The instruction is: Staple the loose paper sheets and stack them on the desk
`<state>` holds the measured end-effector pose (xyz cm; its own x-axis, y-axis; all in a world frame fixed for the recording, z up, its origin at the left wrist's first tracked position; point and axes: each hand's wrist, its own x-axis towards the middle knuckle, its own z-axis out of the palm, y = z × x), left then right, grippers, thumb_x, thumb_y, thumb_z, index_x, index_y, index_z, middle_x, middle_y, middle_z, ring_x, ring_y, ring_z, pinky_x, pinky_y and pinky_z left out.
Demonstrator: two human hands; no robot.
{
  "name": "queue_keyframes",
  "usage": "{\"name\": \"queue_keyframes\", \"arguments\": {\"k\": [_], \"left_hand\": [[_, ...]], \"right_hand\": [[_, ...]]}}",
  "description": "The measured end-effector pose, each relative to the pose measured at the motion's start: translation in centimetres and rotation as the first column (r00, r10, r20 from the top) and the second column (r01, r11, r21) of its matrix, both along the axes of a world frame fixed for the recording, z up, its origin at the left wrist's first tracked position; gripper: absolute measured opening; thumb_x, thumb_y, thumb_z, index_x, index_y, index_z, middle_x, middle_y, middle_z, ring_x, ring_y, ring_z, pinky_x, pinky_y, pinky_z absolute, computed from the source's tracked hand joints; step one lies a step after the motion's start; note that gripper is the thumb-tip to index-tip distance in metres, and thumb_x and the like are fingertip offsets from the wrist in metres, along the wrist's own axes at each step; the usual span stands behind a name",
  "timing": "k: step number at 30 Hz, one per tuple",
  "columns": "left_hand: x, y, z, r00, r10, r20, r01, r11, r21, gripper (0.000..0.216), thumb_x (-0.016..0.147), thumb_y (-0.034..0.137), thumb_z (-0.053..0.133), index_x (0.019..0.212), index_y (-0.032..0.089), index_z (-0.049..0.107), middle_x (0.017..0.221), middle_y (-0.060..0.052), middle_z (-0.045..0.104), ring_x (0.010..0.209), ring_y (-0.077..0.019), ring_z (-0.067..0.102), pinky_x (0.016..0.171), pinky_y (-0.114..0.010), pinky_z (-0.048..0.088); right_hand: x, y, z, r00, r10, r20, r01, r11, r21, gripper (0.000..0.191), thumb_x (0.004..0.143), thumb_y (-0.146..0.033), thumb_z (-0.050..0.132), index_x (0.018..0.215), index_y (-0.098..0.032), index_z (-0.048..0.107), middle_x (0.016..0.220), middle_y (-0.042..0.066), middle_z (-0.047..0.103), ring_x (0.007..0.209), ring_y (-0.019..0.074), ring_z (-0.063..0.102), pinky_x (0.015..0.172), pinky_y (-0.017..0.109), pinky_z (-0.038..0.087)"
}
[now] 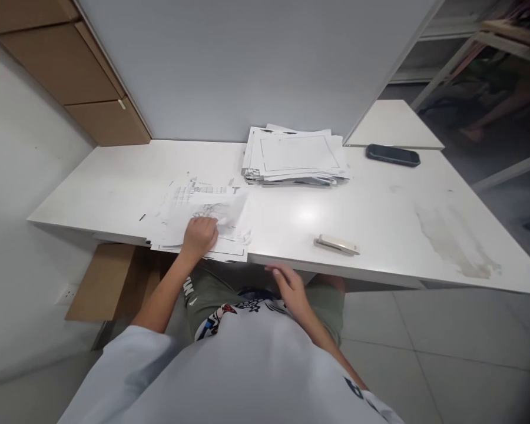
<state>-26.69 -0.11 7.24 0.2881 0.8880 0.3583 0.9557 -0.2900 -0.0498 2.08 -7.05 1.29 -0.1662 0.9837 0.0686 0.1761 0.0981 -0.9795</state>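
Note:
My left hand (200, 237) rests on a loose spread of printed sheets at the left of the desk. Its fingers are curled closed on the top sheet of paper (181, 227), which is lifted and bent near the fingertips. Below the desk's front edge, over my lap, hangs my right hand (291, 290), holding nothing, with its fingers stretched out. A pale stapler (337, 244) lies near the front edge, to the right of that hand. Behind, against the grey panel, sits a thick stack of papers (298, 154).
The white desk (287, 218) has a brownish stain (454, 241) at its right. A black phone (393, 155) lies near the back right corner. Brown cardboard boxes (62, 65) stand at the back left, and an open carton (101, 282) is under the desk.

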Motion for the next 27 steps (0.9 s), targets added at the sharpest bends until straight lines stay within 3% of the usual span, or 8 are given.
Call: {"name": "queue_keyframes", "arguments": {"k": [3,5,8,13,16,19,23,27], "left_hand": [[3.1,-2.3,0.2,0.978,-0.209,-0.009,0.209,0.978,-0.020,0.025,0.091,0.017,0.041,0.101,0.016,0.065,0.091,-0.012,0.068,0.089,-0.0267,0.061,0.079,-0.041,0.042],[4.9,-3.7,-0.1,0.936,-0.351,-0.005,0.350,0.936,-0.047,0.025,0.092,0.017,0.042,0.104,0.017,0.063,0.096,-0.012,0.068,0.093,-0.0254,0.061,0.081,-0.040,0.044],[6.7,-5.0,-0.9,0.864,-0.502,0.032,0.503,0.861,-0.076,0.026,0.092,0.017,0.044,0.110,0.017,0.062,0.098,-0.011,0.068,0.096,-0.0242,0.062,0.082,-0.039,0.046],[7.7,-5.4,-2.0,0.774,-0.619,0.134,0.630,0.773,-0.071,0.038,0.095,0.028,0.047,0.132,0.021,0.053,0.119,-0.012,0.066,0.110,-0.0246,0.061,0.092,-0.041,0.048],[7.5,-5.2,-2.1,0.755,-0.633,0.172,0.655,0.740,-0.149,0.061,0.092,0.045,0.053,0.145,0.019,0.040,0.145,-0.016,0.048,0.135,-0.0293,0.044,0.108,-0.046,0.039],[7.5,-4.8,-2.1,0.758,-0.636,0.145,0.649,0.716,-0.257,0.071,0.091,0.040,0.055,0.152,0.016,0.028,0.157,-0.016,0.030,0.147,-0.0304,0.024,0.119,-0.049,0.024],[8.3,-4.3,-2.1,0.750,-0.648,0.134,0.652,0.687,-0.322,0.068,0.092,0.018,0.046,0.155,0.019,0.021,0.160,-0.011,0.025,0.150,-0.0257,0.015,0.123,-0.047,0.017],[9.7,-4.0,-2.2,0.705,-0.660,0.260,0.709,0.650,-0.275,0.073,0.098,0.038,0.044,0.157,0.018,0.005,0.159,-0.013,0.025,0.149,-0.0251,0.017,0.122,-0.045,0.021]], "right_hand": [[-1.9,0.2,0.8,0.914,0.159,-0.374,-0.310,0.867,-0.390,0.050,0.084,-0.062,0.055,0.110,-0.021,0.069,0.102,0.012,0.075,0.095,0.0255,0.070,0.082,0.040,0.055],[-2.3,0.6,1.3,0.836,0.122,-0.535,-0.403,0.798,-0.449,0.057,0.082,-0.067,0.055,0.111,-0.019,0.068,0.110,0.015,0.073,0.100,0.0262,0.069,0.083,0.040,0.055],[-1.9,1.2,1.9,0.761,0.058,-0.646,-0.436,0.784,-0.443,0.061,0.083,-0.069,0.051,0.112,-0.018,0.067,0.112,0.016,0.072,0.104,0.0277,0.068,0.084,0.043,0.055],[0.3,1.6,2.9,0.770,-0.157,-0.619,-0.309,0.757,-0.576,0.049,0.087,-0.058,0.053,0.117,-0.021,0.065,0.119,0.011,0.070,0.107,0.0289,0.067,0.083,0.047,0.058],[1.3,1.4,3.3,0.772,-0.282,-0.570,-0.229,0.714,-0.662,0.039,0.082,-0.047,0.064,0.111,-0.021,0.069,0.117,0.009,0.071,0.104,0.0283,0.068,0.080,0.043,0.060],[1.6,1.1,3.1,0.777,-0.265,-0.571,-0.241,0.713,-0.658,0.038,0.079,-0.044,0.068,0.110,-0.022,0.069,0.117,0.008,0.071,0.104,0.0279,0.068,0.079,0.041,0.060],[1.1,0.9,2.4,0.818,-0.226,-0.529,-0.225,0.721,-0.656,0.035,0.077,-0.043,0.071,0.107,-0.024,0.069,0.116,0.006,0.072,0.106,0.0266,0.067,0.082,0.040,0.059],[0.2,1.1,2.2,0.768,-0.235,-0.596,-0.273,0.722,-0.636,0.038,0.077,-0.049,0.070,0.107,-0.025,0.069,0.113,0.005,0.073,0.109,0.0255,0.066,0.086,0.041,0.057]]}}
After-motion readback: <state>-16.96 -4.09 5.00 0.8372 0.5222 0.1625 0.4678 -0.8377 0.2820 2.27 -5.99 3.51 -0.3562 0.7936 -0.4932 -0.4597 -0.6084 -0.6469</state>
